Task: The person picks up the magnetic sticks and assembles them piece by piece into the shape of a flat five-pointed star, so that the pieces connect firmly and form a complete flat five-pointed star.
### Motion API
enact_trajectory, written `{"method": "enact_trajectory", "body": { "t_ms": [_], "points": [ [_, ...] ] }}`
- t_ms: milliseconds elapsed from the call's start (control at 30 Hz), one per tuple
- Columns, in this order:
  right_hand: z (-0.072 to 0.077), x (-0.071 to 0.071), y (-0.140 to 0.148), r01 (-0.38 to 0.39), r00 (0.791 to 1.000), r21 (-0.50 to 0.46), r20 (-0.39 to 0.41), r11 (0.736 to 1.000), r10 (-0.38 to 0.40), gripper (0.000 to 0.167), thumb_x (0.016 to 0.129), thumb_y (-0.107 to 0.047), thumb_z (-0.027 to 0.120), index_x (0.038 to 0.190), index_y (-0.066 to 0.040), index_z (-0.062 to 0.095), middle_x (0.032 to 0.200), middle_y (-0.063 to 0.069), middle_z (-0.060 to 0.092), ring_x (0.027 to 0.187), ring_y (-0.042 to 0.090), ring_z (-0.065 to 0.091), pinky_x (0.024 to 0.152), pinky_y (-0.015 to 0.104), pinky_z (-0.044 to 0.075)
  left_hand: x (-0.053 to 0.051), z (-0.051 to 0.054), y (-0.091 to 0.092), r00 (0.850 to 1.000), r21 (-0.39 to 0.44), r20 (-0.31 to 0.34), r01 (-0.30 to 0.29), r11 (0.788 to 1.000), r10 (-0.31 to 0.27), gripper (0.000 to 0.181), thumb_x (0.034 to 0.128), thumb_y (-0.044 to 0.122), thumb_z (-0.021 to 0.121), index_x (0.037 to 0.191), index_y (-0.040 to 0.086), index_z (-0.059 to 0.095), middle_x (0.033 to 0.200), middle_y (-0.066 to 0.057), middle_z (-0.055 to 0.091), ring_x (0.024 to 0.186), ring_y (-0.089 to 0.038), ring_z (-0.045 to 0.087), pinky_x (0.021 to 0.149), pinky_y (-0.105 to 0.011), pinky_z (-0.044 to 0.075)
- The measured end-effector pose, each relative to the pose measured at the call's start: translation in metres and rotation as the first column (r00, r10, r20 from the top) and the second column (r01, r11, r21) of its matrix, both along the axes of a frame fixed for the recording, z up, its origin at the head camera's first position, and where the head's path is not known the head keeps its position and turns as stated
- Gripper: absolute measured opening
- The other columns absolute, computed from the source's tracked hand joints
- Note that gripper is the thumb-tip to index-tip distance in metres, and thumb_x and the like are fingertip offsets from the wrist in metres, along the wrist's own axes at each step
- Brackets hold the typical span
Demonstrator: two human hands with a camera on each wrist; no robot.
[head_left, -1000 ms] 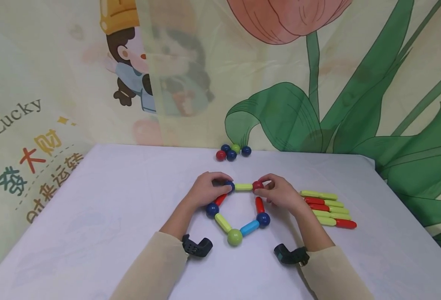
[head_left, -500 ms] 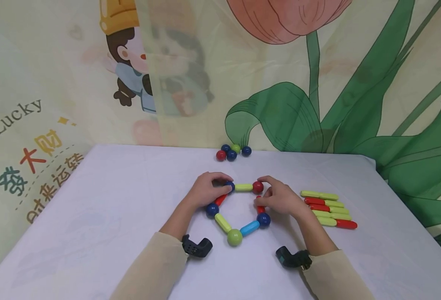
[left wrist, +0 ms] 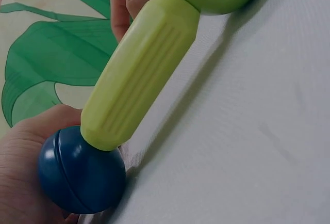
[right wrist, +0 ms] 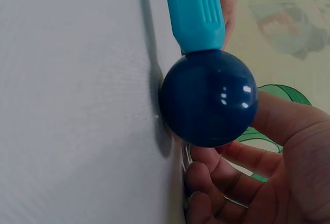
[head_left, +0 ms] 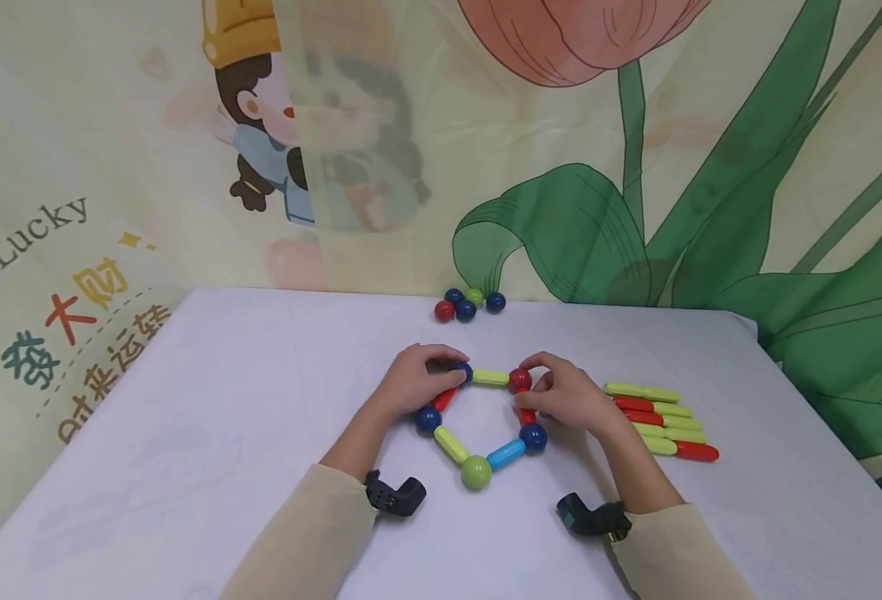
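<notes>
A ring of magnetic rods and balls lies on the white table in the head view. My left hand (head_left: 420, 379) pinches the dark blue ball (head_left: 463, 372) at its upper left corner. My right hand (head_left: 563, 392) grips the red rod (head_left: 527, 414) on the right side with thumb and fingers, its index finger by the red ball (head_left: 519, 380). A yellow-green rod (head_left: 490, 377) joins those two top balls. Below sit a blue ball (right wrist: 209, 99) with a light blue rod (right wrist: 197, 15), and a green ball (head_left: 476, 472) with a yellow-green rod (left wrist: 139, 74).
Several loose balls (head_left: 466, 311) cluster at the table's (head_left: 261, 333) back edge. To the right of my right hand lies a stack of yellow-green and red rods (head_left: 666, 433). A printed cloth (head_left: 381, 267) hangs behind the table.
My right thumb has moved from the red ball down to the red rod. The gap between that rod and the red ball has closed. My left hand keeps its hold on the blue ball.
</notes>
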State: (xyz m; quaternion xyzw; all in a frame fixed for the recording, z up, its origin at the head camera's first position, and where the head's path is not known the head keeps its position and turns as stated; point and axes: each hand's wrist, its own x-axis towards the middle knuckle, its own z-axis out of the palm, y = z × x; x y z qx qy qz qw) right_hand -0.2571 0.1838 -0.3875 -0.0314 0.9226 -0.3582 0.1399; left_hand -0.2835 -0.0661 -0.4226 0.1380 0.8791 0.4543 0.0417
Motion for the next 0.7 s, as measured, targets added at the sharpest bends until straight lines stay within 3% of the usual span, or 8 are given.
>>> {"method": "enact_trajectory", "body": {
  "t_ms": [700],
  "points": [
    [0.0052,0.0062,-0.0007,0.005,0.999,-0.004,0.042,1.000,-0.005,0.058,0.090,-0.026,0.078,0.140,-0.009,0.053,0.093,0.010,0.062,0.078,0.021,0.059,0.066,0.027,0.050,0.0028,0.0003,0.0025,0.999,0.019,-0.008,-0.054,0.998,0.054,0.028,0.0957,0.028,0.072,0.122,0.021,0.075,0.126,0.000,0.072,0.125,-0.025,0.059,0.111,-0.051,0.043]
  ]
}}
